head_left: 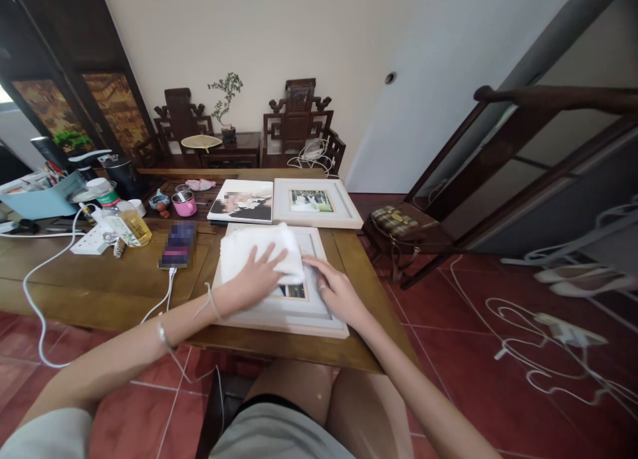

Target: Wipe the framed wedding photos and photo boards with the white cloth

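Left hand (256,276) open, fingers spread flat on a crumpled soft white cloth (242,246) covering much of a rectangular pale-wood picture frame with a light mat (312,313); right hand (339,293) on the frame's right side, fingers extended, can't tell if it's gripping. Frame lies flat under both hands on a smooth brown wooden table (366,273); just beyond are a similar pale-wood framed photo (314,201) and a flat square black-and-white picture (244,200).

Your white cloth (264,237) is lying across the far-left part of the pale picture frame (305,313). Your frame is resting flat on the bench (129,286), its picture (295,291) partly hidden.
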`<state>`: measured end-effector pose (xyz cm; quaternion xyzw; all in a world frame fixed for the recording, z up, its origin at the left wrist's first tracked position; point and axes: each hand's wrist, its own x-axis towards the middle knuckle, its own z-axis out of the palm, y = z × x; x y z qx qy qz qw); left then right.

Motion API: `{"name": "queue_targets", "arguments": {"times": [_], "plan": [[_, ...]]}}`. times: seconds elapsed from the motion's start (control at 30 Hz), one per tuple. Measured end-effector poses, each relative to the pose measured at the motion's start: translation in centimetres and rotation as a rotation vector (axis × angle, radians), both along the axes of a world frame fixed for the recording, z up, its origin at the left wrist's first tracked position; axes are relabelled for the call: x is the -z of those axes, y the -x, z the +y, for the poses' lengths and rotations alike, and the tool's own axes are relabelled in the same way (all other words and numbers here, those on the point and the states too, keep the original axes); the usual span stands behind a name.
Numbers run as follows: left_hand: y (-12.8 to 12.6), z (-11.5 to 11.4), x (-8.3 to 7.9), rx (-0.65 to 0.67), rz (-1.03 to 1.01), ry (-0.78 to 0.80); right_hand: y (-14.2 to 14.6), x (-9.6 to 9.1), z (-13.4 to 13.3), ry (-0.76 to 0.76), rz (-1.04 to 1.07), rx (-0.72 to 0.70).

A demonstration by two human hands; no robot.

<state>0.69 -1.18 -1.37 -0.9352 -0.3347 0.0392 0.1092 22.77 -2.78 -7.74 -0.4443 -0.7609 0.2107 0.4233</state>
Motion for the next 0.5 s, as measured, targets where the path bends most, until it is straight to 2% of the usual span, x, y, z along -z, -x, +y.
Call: {"name": "queue_targets", "arguments": {"times": [0.1,0.2,0.3,0.4,0.5], "plan": [[-0.4,4.1,0.5,-0.033,-0.053,-0.038,0.0,0.0,-0.1,0.004,0.005,0.005],[-0.8,5.1,0.1,-0.035,-0.052,-0.007,0.1,0.0,-0.1,0.006,0.012,0.013],[-0.9,2.6,-0.7,-0.024,-0.002,0.072,0.1,-0.1,-0.2,0.008,0.010,0.025],[-0.8,-2.2,-1.7,0.057,0.057,0.132,0.1,-0.1,-0.2,0.024,0.005,0.032],[-0.5,-6.1,-2.2,0.138,0.052,0.087,0.2,-0.1,-0.2,0.039,0.004,0.047]]}}
